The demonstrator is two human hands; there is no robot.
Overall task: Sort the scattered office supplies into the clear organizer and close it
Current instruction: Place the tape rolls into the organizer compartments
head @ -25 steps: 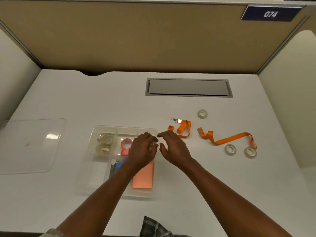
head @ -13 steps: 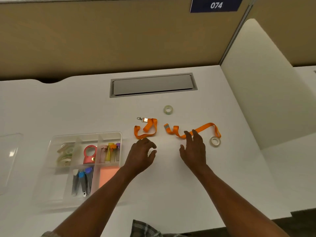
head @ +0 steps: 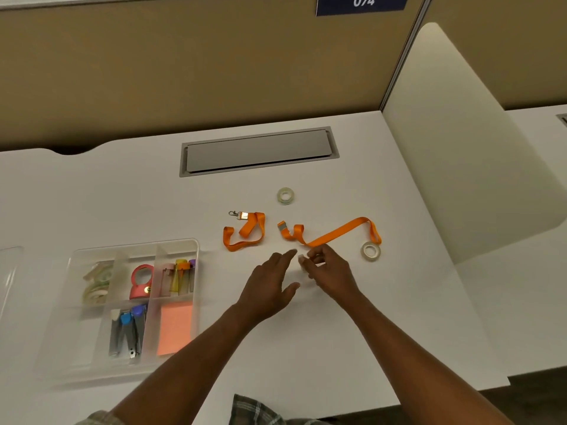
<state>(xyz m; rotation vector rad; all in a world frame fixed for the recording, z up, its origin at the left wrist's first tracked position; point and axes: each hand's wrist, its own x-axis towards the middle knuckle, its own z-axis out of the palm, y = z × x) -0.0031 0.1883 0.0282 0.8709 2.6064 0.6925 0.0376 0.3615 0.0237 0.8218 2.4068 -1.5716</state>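
Note:
The clear organizer [head: 196,250] sits open at the left of the desk, with tape rolls [head: 96,285], a red holder [head: 141,282], coloured tubes [head: 179,276], clippers [head: 127,332] and orange sticky notes [head: 175,328] in its compartments. Two orange lanyard pieces lie on the desk: one with a clip [head: 245,231], one longer [head: 334,234]. Loose tape rolls rest behind them [head: 285,196] and at the right [head: 371,250]. My right hand [head: 329,271] pinches a small, mostly hidden tape roll just in front of the long lanyard. My left hand [head: 270,283] is beside it, fingers straight, holding nothing.
The organizer's clear lid [head: 9,271] lies at the far left edge. A grey cable hatch [head: 259,151] is set into the desk behind the supplies. A white divider panel [head: 460,148] closes off the right side, and a tan partition stands at the back.
Both hands left the organizer and went right to the lanyards. My right hand covered the nearer tape roll and has now curled its fingers round it; the view turned right.

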